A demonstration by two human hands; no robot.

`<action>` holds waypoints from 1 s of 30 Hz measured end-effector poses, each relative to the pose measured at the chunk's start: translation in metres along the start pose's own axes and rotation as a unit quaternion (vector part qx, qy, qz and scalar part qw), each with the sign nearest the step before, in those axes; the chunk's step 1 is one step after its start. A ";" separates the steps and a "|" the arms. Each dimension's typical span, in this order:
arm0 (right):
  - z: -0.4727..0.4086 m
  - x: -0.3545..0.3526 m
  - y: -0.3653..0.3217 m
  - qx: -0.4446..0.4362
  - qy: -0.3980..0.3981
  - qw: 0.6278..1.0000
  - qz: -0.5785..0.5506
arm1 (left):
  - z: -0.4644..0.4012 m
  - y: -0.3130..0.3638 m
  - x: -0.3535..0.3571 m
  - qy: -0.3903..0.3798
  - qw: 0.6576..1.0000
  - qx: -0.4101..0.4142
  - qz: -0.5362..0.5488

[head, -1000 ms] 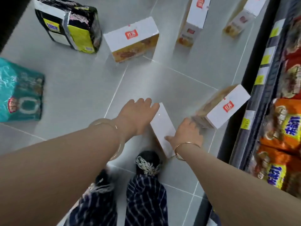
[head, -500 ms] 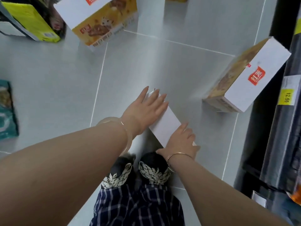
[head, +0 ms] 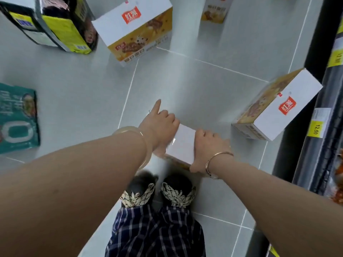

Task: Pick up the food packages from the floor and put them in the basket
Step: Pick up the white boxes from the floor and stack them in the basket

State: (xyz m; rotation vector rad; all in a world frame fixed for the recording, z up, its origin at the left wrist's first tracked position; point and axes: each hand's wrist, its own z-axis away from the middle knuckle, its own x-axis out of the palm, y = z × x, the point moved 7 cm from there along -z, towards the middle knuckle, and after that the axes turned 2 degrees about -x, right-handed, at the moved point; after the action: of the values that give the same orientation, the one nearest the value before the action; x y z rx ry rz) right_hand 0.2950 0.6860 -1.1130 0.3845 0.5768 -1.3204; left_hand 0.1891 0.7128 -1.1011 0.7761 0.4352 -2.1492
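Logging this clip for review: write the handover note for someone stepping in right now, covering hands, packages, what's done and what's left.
Left hand and right hand grip the white box from either side, just in front of the shoes.
On the floor: two boxes, a third at the top edge, yellow-black pack, teal pack.
Basket not in view; nothing visibly stowed.
Left: lift this box, basket it, then the rest.

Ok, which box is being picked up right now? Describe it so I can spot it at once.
Start at the person's patterned shoes at the bottom centre of the tiled floor. Just ahead of them, the left hand and right hand grip a white box. Its visible top is plain white, unlike the red-logo boxes around it.
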 end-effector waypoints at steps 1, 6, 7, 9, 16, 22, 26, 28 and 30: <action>0.007 -0.022 -0.010 -0.030 0.004 0.999 0.017 | 0.015 -0.013 -0.004 -0.011 1.000 -0.015 0.017; 0.037 -0.114 -0.067 -0.105 0.005 0.990 0.098 | 0.087 -0.083 -0.033 -0.030 0.992 -0.092 0.085; 0.043 -0.129 -0.077 -0.111 0.001 0.987 0.112 | 0.102 -0.095 -0.039 -0.036 0.990 -0.102 0.095; 0.058 -0.164 -0.105 -0.131 0.010 0.981 0.140 | 0.138 -0.123 -0.051 -0.027 0.983 -0.135 0.124; 0.121 -0.252 -0.229 -0.195 0.083 0.946 0.247 | 0.274 -0.204 -0.050 0.038 0.947 -0.258 0.186; 0.182 -0.267 -0.383 -0.260 0.113 0.898 0.337 | 0.413 -0.259 0.022 0.058 0.905 -0.344 0.243; 0.226 -0.248 -0.496 -0.292 0.153 0.863 0.383 | 0.512 -0.286 0.087 0.065 0.886 -0.387 0.246; 0.252 -0.229 -0.555 -0.307 0.165 0.853 0.388 | 0.568 -0.296 0.125 0.057 0.881 -0.406 0.237; 0.281 -0.204 -0.621 -0.328 0.168 0.841 0.396 | 0.630 -0.302 0.169 0.047 0.872 -0.422 0.244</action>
State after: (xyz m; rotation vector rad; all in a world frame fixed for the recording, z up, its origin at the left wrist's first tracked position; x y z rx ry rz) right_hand -0.2891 0.5516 -0.7308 0.2313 0.9874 -0.2076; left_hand -0.3714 0.4693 -0.7232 0.4084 1.0172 -1.2502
